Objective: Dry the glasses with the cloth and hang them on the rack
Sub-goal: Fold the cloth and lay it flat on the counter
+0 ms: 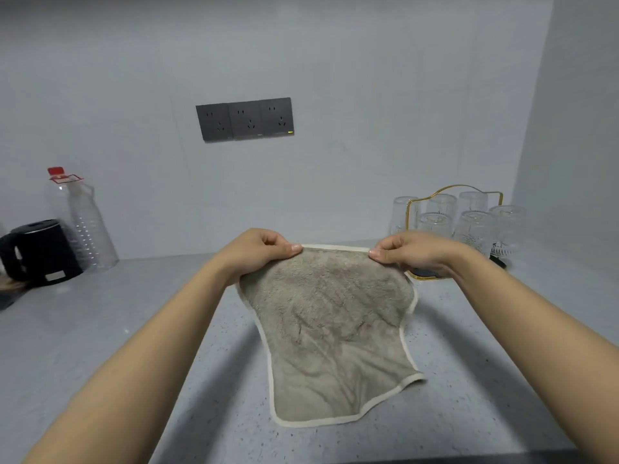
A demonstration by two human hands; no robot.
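Left hand (pixel 258 251): pinches the upper left corner of the cloth (pixel 331 326) between thumb and curled fingers; the fingertips behind the fabric are hidden.
Right hand (pixel 407 251): pinches the upper right corner the same way, so the top hem runs taut between the two hands.
Cloth: grey-brown terry with a pale hem, held up over the countertop (pixel 100 346); its lower edge sags toward the speckled surface, and I cannot tell whether it touches.
Glasses (pixel 474 227): clear tumblers, upside down on the gold wire rack (pixel 469 190) at the back right, just behind the right hand; blur and overlap make an exact count uncertain.
Rack base: a dark tray with a gold rim, mostly hidden by the right hand and wrist.
Kettle (pixel 40 252): black, far left by the wall, its handle side near the frame edge.
Bottle (pixel 83 222): clear plastic, red cap, just behind the kettle.
Sockets (pixel 245 119): three dark wall outlets above the hands.
Open room: bare counter between kettle and left forearm, and in front of the cloth down to the dark near edge.
Cut off: both forearms leave the frame at the bottom corners.
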